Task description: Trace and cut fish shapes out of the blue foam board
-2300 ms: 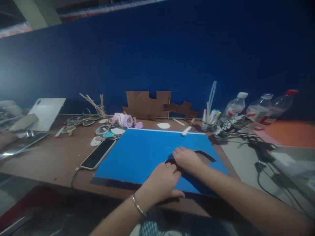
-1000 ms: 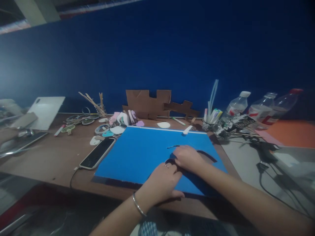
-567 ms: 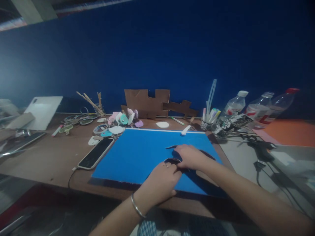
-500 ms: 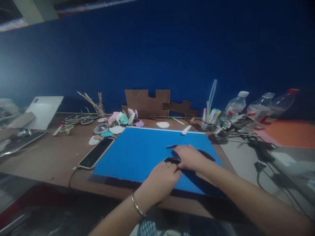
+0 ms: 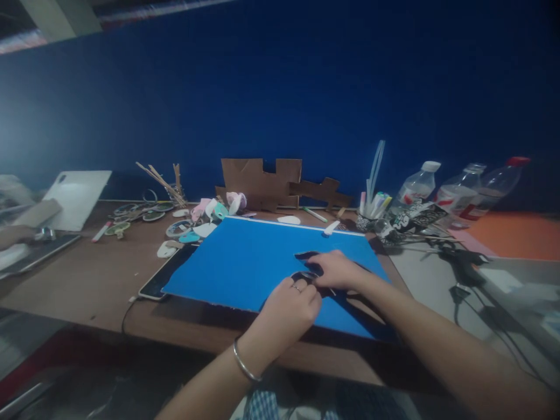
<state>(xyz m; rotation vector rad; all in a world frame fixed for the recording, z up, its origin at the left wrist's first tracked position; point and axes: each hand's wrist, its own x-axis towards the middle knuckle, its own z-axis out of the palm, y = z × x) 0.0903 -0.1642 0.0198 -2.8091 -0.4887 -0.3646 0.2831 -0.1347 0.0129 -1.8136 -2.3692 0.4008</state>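
A large blue board [image 5: 227,262] lies across the desk in front of me, its near edge slightly raised. Dark curved shapes that look like cut openings show near its middle right. My left hand [image 5: 295,306], wearing a ring and a bangle, is closed at the edge of one shape, pinching the board. My right hand [image 5: 339,271] curls its fingers into the dark area beside it, closed on the board as well. The fingertips of both hands are partly hidden. A small white strip [image 5: 331,228] lies on the board's far edge.
A phone [image 5: 168,274] is partly under the board's left corner. Behind stand brown cardboard cutouts [image 5: 262,186] and small coloured pieces [image 5: 216,210]. At right are a pen cup [image 5: 365,221], plastic bottles [image 5: 420,184] and cables [image 5: 459,291]. Another person's hand [image 5: 17,235] is far left.
The board has tilted and shifted slightly left, now covering more of the phone. My right fingers have moved a little up, showing more of the dark shape. Another person's hand appears clearer at far left.
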